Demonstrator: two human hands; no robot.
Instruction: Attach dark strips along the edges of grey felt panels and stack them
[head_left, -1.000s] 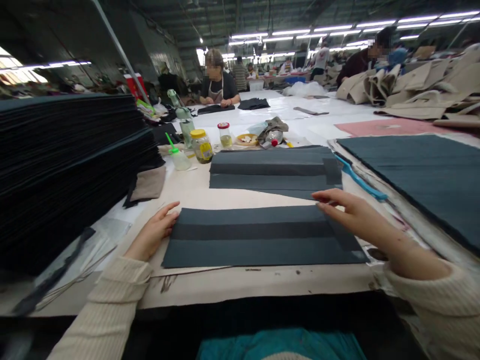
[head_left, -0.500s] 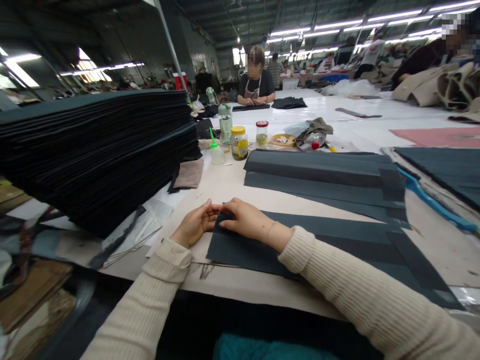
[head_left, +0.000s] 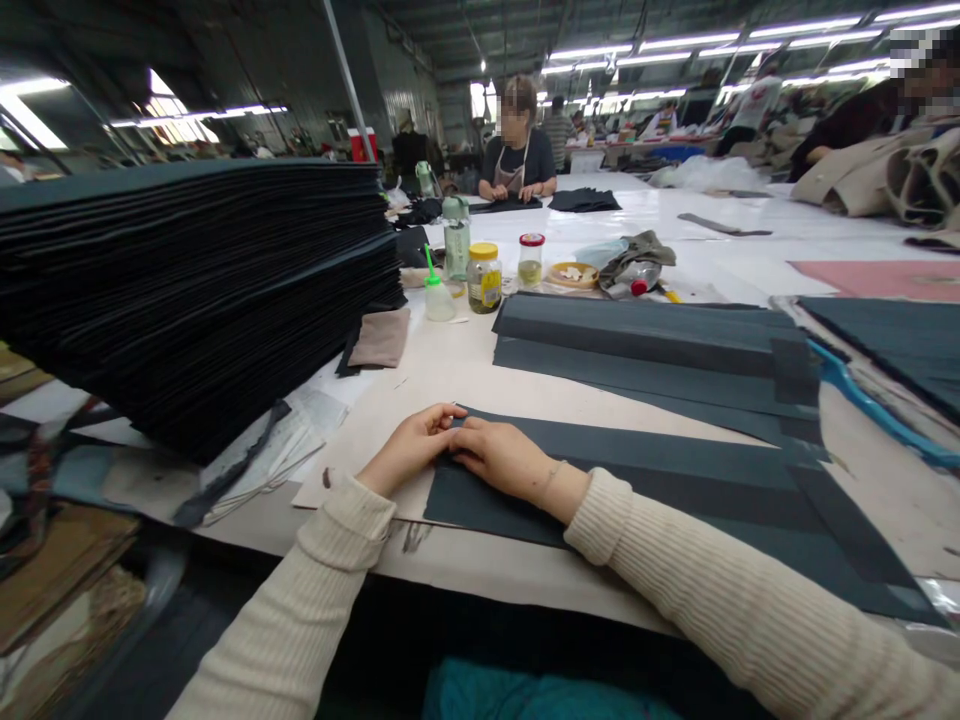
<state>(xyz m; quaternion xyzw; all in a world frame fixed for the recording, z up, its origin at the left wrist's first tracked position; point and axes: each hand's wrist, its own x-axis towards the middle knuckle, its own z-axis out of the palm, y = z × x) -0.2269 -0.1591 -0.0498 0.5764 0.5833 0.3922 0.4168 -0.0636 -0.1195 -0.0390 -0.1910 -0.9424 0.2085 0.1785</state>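
Note:
A dark blue-grey fabric panel [head_left: 622, 480] with darker strips lies flat in front of me on the pale work surface [head_left: 375, 430]. At its left end, my left hand [head_left: 420, 440] has its fingers bent and pinched at the panel's edge. My right hand [head_left: 499, 455] rests on top of the same end, fingers curled down and touching the left fingertips. Both hands are closed at this edge, and the fingertips are partly hidden. Behind the panel lie similar dark panels [head_left: 637, 340], overlapping one another.
A tall stack of dark fabric pieces [head_left: 225, 260] stands at left. Beyond my hands are a green-tipped squeeze bottle [head_left: 439, 300], a yellow-lidded jar [head_left: 484, 280], a red-lidded jar [head_left: 531, 265] and a yellow dish [head_left: 574, 276]. A co-worker [head_left: 517, 160] sits across the table.
My left hand has moved right and slightly up onto the panel's edge, its fingers closing against my right hand. The right fingers have curled more. The camera view has shifted slightly.

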